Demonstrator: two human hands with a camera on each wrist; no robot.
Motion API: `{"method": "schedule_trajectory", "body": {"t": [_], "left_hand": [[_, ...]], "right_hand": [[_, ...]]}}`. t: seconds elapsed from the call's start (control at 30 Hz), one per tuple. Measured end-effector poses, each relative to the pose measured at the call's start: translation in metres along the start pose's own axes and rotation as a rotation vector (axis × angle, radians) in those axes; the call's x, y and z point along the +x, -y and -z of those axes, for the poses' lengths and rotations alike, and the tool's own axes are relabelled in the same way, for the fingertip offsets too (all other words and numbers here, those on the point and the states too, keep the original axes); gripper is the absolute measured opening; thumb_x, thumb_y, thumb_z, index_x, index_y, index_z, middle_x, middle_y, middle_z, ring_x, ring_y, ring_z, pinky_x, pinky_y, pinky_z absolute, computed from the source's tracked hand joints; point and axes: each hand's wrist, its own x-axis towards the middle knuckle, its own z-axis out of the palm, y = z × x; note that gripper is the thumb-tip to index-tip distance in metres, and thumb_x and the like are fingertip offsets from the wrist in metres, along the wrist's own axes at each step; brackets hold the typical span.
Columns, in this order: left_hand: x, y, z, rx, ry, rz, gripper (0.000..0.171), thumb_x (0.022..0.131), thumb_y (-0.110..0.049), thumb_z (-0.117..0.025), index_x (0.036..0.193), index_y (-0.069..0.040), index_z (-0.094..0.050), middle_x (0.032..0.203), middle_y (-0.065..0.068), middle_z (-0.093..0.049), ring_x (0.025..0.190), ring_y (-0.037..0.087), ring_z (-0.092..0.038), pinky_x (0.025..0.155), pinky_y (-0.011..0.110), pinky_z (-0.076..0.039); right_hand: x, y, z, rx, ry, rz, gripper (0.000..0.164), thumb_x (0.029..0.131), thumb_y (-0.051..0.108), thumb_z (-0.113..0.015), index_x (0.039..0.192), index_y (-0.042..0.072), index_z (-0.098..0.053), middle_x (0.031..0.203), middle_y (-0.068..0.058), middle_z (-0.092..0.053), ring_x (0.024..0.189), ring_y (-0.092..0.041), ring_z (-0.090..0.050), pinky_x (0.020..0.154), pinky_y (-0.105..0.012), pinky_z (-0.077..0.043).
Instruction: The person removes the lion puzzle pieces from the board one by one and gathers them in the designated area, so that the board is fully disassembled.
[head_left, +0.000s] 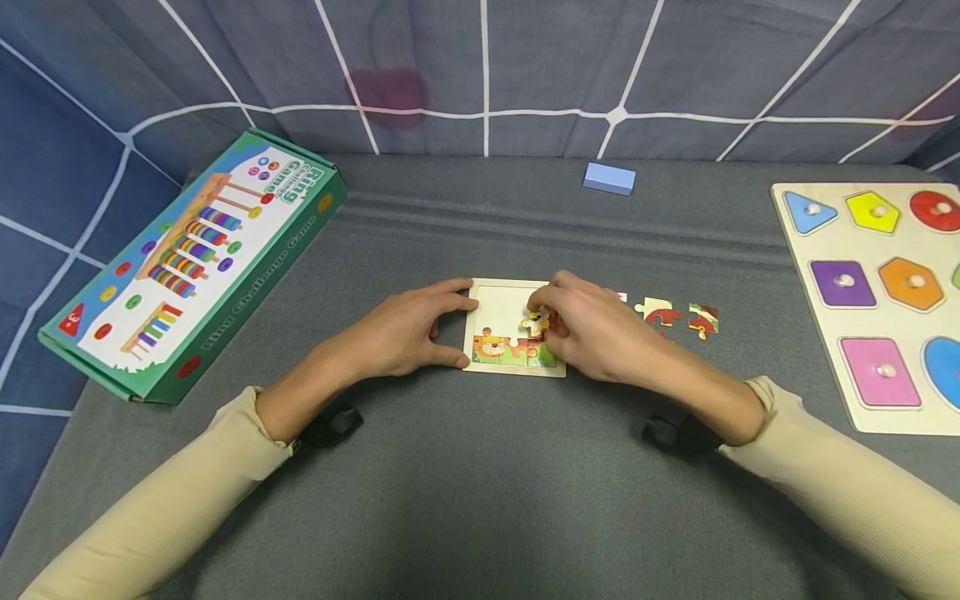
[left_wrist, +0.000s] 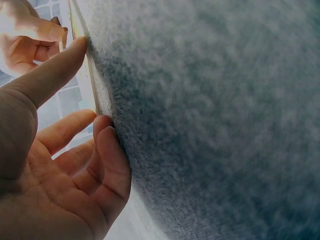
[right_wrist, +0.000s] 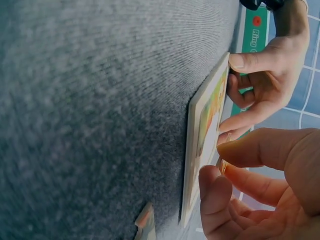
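Observation:
A small wooden puzzle tray (head_left: 510, 283) lies on the grey cloth, its lower part filled with joined jigsaw pieces (head_left: 498, 348) showing an orange animal on green. My left hand (head_left: 401, 329) touches the tray's left edge, thumb at the near corner and extended fingers farther up. Over the tray's right side, my right hand (head_left: 588, 325) pinches a puzzle piece (head_left: 534, 323) between thumb and fingers. In the right wrist view, that piece is seen nearly edge-on and tilted above the tray. Loose puzzle pieces (head_left: 658, 312) lie right of the tray, some partly hidden by my right hand.
A green ring game box (head_left: 225, 258) lies at the left. At the right is a wooden shape board (head_left: 821, 333) with knobbed coloured shapes. A blue block (head_left: 609, 178) sits at the back, before a grid-patterned cloth (head_left: 555, 75).

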Motion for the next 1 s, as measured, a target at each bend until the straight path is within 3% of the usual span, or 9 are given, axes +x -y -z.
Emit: {"method": "schedule_trajectory", "body": {"t": [0.27, 0.43, 1.0], "left_hand": [[0.000, 0.000, -0.001, 0.000, 0.006, 0.005, 0.069, 0.082, -0.032, -0.082, 0.141, -0.008, -0.054, 0.156, 0.007, -0.035, 0.077, 0.013, -0.052, 0.071, 0.033, -0.043], [0.000, -0.001, 0.000, 0.000, 0.004, 0.004, 0.070, 0.082, -0.031, -0.082, 0.141, -0.007, -0.054, 0.156, 0.008, -0.035, 0.076, 0.013, -0.052, 0.071, 0.033, -0.043], [0.000, 0.000, -0.001, 0.004, -0.006, -0.001, 0.069, 0.081, -0.030, -0.083, 0.140, -0.008, -0.055, 0.155, 0.007, -0.036, 0.073, 0.012, -0.051, 0.070, 0.033, -0.042]], "right_hand": [[-0.008, -0.004, 0.004, 0.015, -0.014, 0.066, 0.037, 0.083, -0.005, -0.062, 0.119, 0.005, -0.066, 0.087, -0.001, -0.057, 0.072, -0.015, -0.050, 0.065, -0.035, -0.041], [-0.013, -0.008, 0.006, 0.024, -0.032, 0.113, 0.035, 0.084, -0.005, -0.061, 0.115, 0.008, -0.072, 0.093, -0.001, -0.061, 0.073, -0.015, -0.052, 0.064, -0.034, -0.042], [-0.039, -0.021, 0.016, 0.040, -0.056, 0.071, 0.037, 0.085, -0.008, -0.057, 0.115, 0.009, -0.072, 0.096, 0.002, -0.062, 0.075, -0.012, -0.052, 0.065, -0.032, -0.042]]}}
